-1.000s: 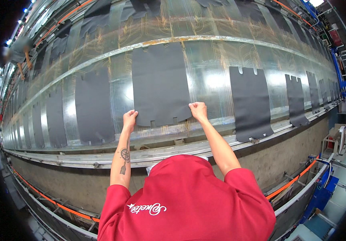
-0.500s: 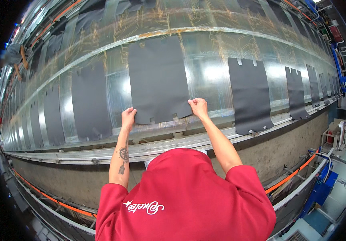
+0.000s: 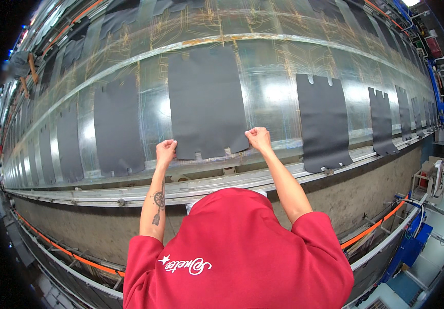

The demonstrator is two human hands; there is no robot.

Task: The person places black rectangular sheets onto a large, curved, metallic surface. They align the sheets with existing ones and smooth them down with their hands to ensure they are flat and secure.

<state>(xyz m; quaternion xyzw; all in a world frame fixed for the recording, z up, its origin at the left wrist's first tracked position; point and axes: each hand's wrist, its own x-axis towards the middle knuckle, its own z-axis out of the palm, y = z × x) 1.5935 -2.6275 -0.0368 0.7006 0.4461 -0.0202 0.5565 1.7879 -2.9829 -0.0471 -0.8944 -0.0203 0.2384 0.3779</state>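
Note:
A dark grey fabric panel (image 3: 207, 100) with small notches along its near edge lies on the long glossy table in front of me. My left hand (image 3: 167, 150) pinches its near left corner. At the near right corner, my right hand (image 3: 258, 138) has its fingers closed on the panel's edge in the same way. Between the hands the near edge sags slightly, and some of its notches show the surface beneath. The rest of the panel stretches flat toward a raised lengthwise strip (image 3: 222, 38).
Similar grey panels lie in a row on the table, one to the left (image 3: 119, 123) and one to the right (image 3: 324, 121), whose end curls over the front rail (image 3: 227, 181). Another person's arms (image 3: 30, 77) reach in at far left. An orange bar (image 3: 379, 226) runs behind me.
The whole view has shifted a little, with the scene sliding slightly right. Both hands keep their grip on the panel's near corners.

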